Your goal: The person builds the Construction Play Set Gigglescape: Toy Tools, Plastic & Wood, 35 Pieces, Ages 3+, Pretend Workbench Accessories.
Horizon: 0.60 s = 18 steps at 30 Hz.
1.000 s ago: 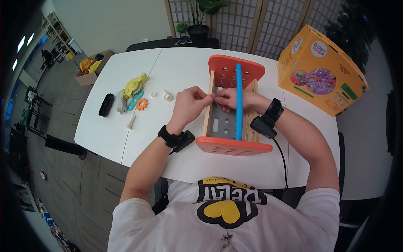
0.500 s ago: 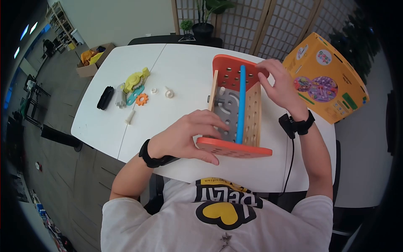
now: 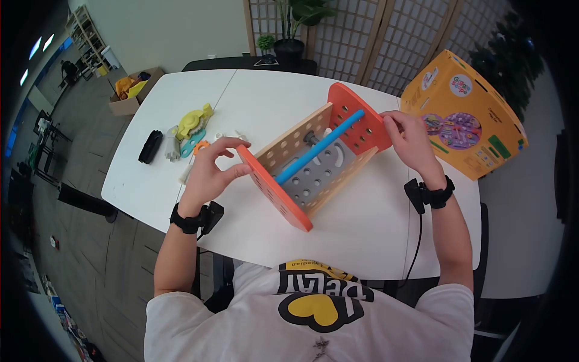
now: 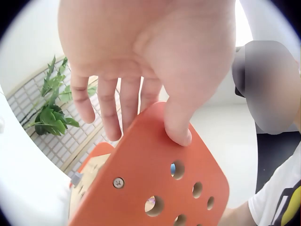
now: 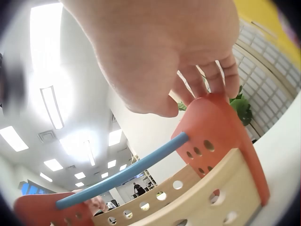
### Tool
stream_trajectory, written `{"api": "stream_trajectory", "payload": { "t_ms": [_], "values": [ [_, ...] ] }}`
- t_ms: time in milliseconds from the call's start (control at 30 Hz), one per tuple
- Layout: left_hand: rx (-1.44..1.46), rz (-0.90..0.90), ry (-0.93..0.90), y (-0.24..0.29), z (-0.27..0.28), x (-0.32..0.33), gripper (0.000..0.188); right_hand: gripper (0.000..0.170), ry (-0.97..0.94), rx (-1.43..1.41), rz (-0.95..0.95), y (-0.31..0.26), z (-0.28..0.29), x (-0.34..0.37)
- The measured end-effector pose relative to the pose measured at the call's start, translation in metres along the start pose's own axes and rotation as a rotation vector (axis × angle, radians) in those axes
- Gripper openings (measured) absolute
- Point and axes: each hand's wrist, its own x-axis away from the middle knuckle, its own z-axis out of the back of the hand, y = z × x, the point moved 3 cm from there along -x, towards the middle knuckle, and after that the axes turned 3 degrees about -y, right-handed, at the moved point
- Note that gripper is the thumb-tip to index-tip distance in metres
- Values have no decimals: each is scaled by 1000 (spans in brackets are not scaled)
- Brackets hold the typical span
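Observation:
A toy toolbox (image 3: 272,192) stands turned at an angle on the table, with orange end panels, holed wooden sides (image 3: 292,140), a grey holed floor and a blue rod handle (image 3: 321,147). My left hand (image 3: 211,175) grips the top corner of the nearer end panel; in the left wrist view the thumb (image 4: 178,132) lies on its outer face, the fingers beyond the edge. My right hand (image 3: 413,143) holds the far end panel (image 5: 211,122) by its upper edge, fingertips partly hidden behind it. A grey bolt (image 3: 310,138) sits in the left wooden side.
Left of the toolbox lie a yellow toy piece (image 3: 193,122), a grey piece (image 3: 172,149), a teal piece (image 3: 192,145), an orange gear (image 3: 201,146) and a black case (image 3: 150,146). A large yellow-orange carton (image 3: 464,114) stands at the right on the white table (image 3: 362,241).
My hands have left the toolbox's inside and moved apart to its two end panels. The toolbox has swung round, its near end going left.

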Motion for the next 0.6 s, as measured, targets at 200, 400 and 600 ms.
{"api": "stream_trajectory", "payload": {
  "t_ms": [200, 400, 600],
  "values": [
    [50, 406, 44, -31, 3, 10, 44, 42, -197, -204, -225, -11, -2, 6],
    [228, 602, -118, -22, -8, 8, 75, 83, -465, -426, -487, 16, -35, -2],
    [330, 581, -79, -3, -12, -3, 80, 92, -424, -648, -478, 26, -54, -1]
  ]
}}
